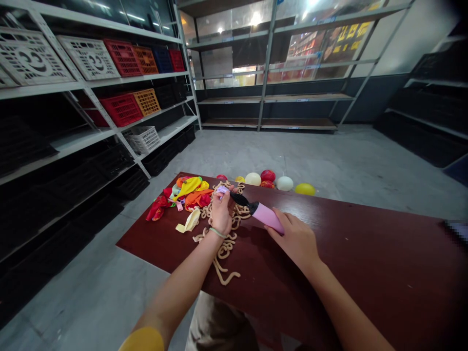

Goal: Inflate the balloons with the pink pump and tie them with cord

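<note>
My right hand (294,236) is wrapped round the pink barrel (268,218) of a balloon pump, held at a slant above the table. Its black front part (241,199) points left, toward my other hand. My left hand (222,212) is closed on a small lilac balloon (221,191) close to the black tip; whether the balloon sits on the tip I cannot tell. Below that hand lie tan, curled rope-like strands (224,251). Limp balloons in yellow (190,186), orange (197,199) and red (158,207) are heaped to its left, with a cream balloon (190,221) nearer me.
The dark red-brown table (351,243) reaches far to the right. Past its far edge, several inflated balloons (284,183) show near the grey floor (234,151). Shelves with crates (122,108) stand at left, and a metal rack (266,99) stands at the back.
</note>
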